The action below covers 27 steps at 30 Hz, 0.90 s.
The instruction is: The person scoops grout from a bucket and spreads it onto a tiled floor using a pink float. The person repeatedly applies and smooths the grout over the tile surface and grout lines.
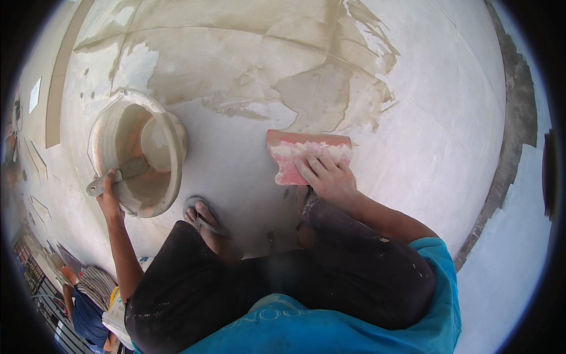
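Note:
My left hand [109, 196] is wrapped around the handle of a putty knife [133, 167] at the near left rim of a bucket. The knife's grout-smeared blade reaches inside the bucket [175, 154], which tilts so that its mouth faces me. Grey-brown residue coats its orange inner wall. On the right, my right hand [331, 178] grips a red, curved flexible spreader [286, 171] from above, its thumb hidden. A pale powdery band runs across the spreader. Its far edge is close to a wet, grey-brown grout smear [315, 94] on the tiled floor.
My sandalled left foot [207, 219] stands beside the bucket; the right one is partly hidden under my knee. Grout film [224, 47] covers tiles and joints ahead. A rough grey strip [512, 118] runs along the right. Another person [88, 310] appears at lower left.

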Motion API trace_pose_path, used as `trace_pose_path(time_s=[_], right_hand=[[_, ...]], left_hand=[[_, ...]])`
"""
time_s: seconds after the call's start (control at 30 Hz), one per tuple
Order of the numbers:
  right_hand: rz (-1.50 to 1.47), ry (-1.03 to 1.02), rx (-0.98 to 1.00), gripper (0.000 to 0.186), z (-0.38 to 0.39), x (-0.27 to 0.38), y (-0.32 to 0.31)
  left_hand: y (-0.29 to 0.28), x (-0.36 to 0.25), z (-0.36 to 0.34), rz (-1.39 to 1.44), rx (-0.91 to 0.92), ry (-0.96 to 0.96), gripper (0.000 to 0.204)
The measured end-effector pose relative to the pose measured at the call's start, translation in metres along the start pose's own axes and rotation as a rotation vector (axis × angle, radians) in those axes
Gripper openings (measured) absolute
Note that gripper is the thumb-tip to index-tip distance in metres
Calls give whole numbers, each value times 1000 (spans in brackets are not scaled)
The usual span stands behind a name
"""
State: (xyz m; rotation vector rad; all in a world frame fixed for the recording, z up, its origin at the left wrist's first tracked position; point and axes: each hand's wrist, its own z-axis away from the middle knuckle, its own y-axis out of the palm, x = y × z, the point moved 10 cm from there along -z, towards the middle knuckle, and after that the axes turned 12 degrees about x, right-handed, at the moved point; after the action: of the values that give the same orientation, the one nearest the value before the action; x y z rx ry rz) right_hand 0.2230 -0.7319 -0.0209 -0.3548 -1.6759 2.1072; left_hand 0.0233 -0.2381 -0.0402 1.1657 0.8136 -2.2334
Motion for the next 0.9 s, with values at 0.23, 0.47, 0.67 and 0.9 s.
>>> trace_pose_path(time_s=[0.23, 0.47, 0.67, 0.9], right_hand=[[-21, 41, 51, 54, -21, 2, 2], [7, 141, -13, 51, -51, 2, -12], [-51, 150, -57, 49, -58, -3, -35], [-10, -65, 66, 52, -24, 42, -4]], left_hand=[[-5, 2, -1, -14, -5, 1, 59], [-4, 2, -2, -5, -15, -3, 56], [-8, 3, -1, -10, -19, 31, 55], [-5, 4, -3, 3, 7, 5, 55]])
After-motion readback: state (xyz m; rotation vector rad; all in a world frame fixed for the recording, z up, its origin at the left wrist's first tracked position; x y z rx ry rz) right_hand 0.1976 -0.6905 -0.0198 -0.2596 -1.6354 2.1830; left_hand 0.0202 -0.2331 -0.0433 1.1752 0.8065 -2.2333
